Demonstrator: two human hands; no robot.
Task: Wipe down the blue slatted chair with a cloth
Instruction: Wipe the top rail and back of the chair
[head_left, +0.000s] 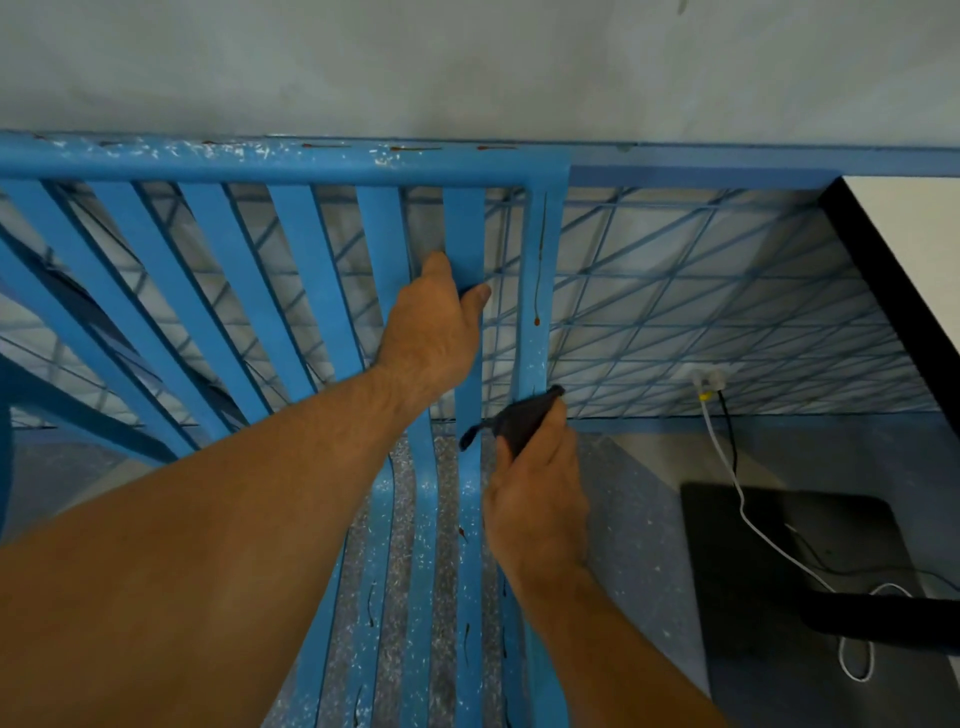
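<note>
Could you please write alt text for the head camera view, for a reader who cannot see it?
Seen from above, a person's right hand presses a dark cloth against the side post of a blue slatted chair, while the left hand grips a back slat. White and black cables run across the floor to the right.

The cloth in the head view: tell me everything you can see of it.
The cloth is small, dark grey to black, soft and crumpled, bunched in the right hand, which is closed round it. One corner pokes up against the right side post of the blue slatted chair, low on the backrest; a thin tail hangs out to the left, in front of the neighbouring slat. Most of it is hidden in the fist. The left hand grips that slat higher up, clear of it.
</note>
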